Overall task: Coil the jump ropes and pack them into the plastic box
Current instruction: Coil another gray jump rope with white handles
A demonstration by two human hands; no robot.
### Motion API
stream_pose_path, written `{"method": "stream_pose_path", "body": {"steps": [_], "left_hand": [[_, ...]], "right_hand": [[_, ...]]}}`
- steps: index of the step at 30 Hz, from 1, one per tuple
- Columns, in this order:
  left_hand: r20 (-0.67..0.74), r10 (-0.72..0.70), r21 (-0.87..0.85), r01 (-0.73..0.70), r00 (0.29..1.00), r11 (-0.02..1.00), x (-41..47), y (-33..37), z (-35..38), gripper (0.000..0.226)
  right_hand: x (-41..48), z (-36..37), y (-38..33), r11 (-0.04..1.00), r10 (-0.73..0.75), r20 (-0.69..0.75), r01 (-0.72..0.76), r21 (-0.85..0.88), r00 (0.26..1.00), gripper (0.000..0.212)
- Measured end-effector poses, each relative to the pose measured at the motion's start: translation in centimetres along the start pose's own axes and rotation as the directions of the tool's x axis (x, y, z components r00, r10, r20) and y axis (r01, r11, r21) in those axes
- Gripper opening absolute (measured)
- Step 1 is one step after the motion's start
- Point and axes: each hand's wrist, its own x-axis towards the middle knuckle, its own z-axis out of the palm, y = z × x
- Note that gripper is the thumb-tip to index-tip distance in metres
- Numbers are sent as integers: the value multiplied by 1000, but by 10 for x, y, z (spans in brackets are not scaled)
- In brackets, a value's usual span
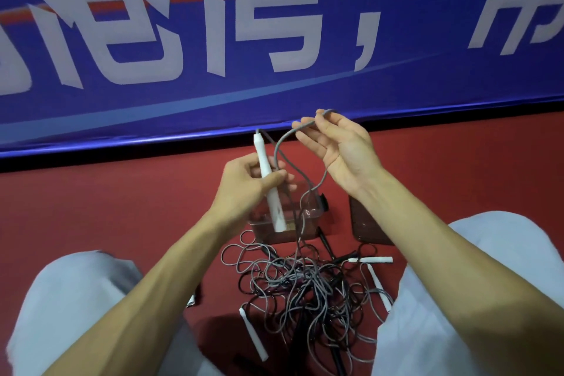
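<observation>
My left hand (250, 183) grips a white jump-rope handle (268, 180), held upright above the clear plastic box (308, 214). A grey rope (279, 146) leaves the handle's top, loops over and runs to my right hand (338, 146), which pinches it between thumb and fingertips, palm toward me. From there the rope drops past the box into a tangled pile of grey and black ropes (305, 290) on the red floor between my knees. Several white handles (253, 334) lie around the pile.
The box's clear lid (366, 223) lies on the floor to its right. A blue banner with large white characters (213, 40) runs along the far edge of the red floor. My knees in light trousers (70, 299) flank the pile.
</observation>
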Motion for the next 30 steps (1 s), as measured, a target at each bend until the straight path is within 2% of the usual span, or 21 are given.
{"method": "stream_pose_path", "body": {"steps": [4,9,14,17,19,21,22,23,26,30], "left_hand": [[-67,-58,-248,39,996,968,0,12,-3,10],[-108,-83,-507,17,991,862,3,25,-12,5],[-182,-44,-658,-88,982,748,4,37,-24,5],[-227,-72,-709,-114,971,696,4,36,-27,6],[-252,-89,-719,-125,964,683,4,35,-28,6],[-262,-81,-705,-134,962,696,5,34,-28,6],[-263,-72,-687,-134,962,714,6,34,-28,6],[-262,-62,-660,-132,963,740,6,33,-29,6],[-241,-38,-527,-98,970,844,9,27,-28,8],[-195,48,-195,-87,980,977,8,15,-21,15]], "right_hand": [[-2,-3,8,965,83,-4,-81,-250,997,5],[-7,-3,19,740,175,57,-93,-666,983,14],[-11,-4,33,515,302,221,36,-857,927,28],[-11,-3,39,508,357,284,70,-858,890,26],[-9,-5,45,474,299,271,104,-874,915,26],[-5,-8,51,410,133,214,143,-901,968,28],[-4,-8,53,431,65,165,122,-894,984,29],[-4,-8,53,495,28,117,88,-865,993,29],[-5,-6,46,653,-30,55,61,-755,998,23],[-6,2,31,758,-128,58,135,-638,990,17]]}}
